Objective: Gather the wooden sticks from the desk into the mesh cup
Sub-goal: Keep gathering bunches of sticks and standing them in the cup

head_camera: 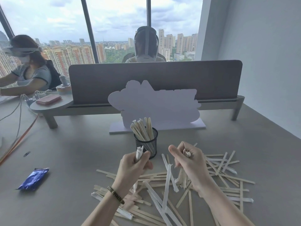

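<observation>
On the grey desk (84, 154), a black mesh cup (146, 144) stands with some wooden sticks already in it. The left hand (133, 167) grips a paper-wrapped stick (139, 152) just beside the cup. The right hand (189, 162) clutches a bunch of wrapped sticks (182, 176). Many loose sticks (228, 175) lie scattered near both hands. A blue packet (34, 178) lies far left.

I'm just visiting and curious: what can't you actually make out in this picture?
Head view only:
- Count of sticks gripped by the left hand and right hand: curled fingers hide them.
- Mesh cup base: left hand covers it.
- Stick pile: bottom edge cuts it.
- Blue packet print: blurred.
</observation>
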Motion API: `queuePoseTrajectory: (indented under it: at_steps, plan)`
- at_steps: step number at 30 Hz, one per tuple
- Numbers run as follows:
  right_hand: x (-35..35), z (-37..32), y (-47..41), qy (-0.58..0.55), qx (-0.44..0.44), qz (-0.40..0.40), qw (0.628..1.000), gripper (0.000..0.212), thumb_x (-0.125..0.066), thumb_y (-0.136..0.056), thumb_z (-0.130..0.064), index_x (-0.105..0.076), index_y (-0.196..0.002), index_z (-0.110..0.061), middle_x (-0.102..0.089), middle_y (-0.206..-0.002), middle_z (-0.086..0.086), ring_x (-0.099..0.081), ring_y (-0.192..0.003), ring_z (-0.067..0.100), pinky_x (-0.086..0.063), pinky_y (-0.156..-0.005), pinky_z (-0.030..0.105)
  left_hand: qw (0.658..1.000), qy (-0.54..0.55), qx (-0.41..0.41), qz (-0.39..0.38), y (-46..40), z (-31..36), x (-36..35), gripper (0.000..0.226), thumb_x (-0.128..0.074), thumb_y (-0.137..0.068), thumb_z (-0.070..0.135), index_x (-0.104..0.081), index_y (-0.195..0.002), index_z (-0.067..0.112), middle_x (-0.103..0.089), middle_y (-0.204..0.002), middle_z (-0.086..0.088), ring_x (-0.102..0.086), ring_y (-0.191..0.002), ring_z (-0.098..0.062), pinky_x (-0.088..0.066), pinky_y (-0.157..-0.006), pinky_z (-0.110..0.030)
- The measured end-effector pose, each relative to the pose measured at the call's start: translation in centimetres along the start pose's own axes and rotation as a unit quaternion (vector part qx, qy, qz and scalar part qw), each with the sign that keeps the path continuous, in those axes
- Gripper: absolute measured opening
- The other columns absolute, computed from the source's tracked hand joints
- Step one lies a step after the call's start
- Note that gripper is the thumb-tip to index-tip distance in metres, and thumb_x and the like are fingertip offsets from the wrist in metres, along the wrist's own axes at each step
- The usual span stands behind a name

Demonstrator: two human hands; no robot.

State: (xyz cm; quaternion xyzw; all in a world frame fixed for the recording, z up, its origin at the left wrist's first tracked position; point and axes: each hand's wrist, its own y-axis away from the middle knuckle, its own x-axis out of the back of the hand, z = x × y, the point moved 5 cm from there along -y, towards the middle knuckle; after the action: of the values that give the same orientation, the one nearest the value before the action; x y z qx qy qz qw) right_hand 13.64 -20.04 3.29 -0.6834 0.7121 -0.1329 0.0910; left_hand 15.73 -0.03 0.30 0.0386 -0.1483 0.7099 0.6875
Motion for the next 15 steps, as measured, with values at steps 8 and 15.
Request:
queuePoseTrajectory:
  at_steps: [8,15]
  plan:
    - [-0.5,0.8,0.0,0.028,-0.012,-0.003,1.0,0.065,-0.051,-0.097,-0.051,-0.036,-0.052,-0.006,-0.04,-0.041,0.008,-0.036,-0.042,0.017,-0.035,-0.052,0.026,0.995,0.081,-0.038,0.044,0.3,2.0,0.1,0.057,-0.056,-0.094,0.04,-0.037,-0.071,-0.009,-0.03,-0.047,-0.003,-0.023,-0.038,-0.012,-0.023,-0.042,-0.023]
    - [0.0,1.6,-0.2,-0.144,-0.037,-0.022,0.989,0.032,-0.049,-0.084,-0.04,-0.051,-0.076,-0.009,-0.024,-0.059,0.0,-0.013,-0.053,0.017,-0.013,-0.048,0.03,0.965,0.261,-0.013,0.012,0.2,1.7,0.3,0.041,-0.055,-0.067,0.036,-0.058,-0.09,0.003,-0.029,-0.061,0.003,-0.02,-0.053,-0.013,-0.015,-0.052,-0.031]
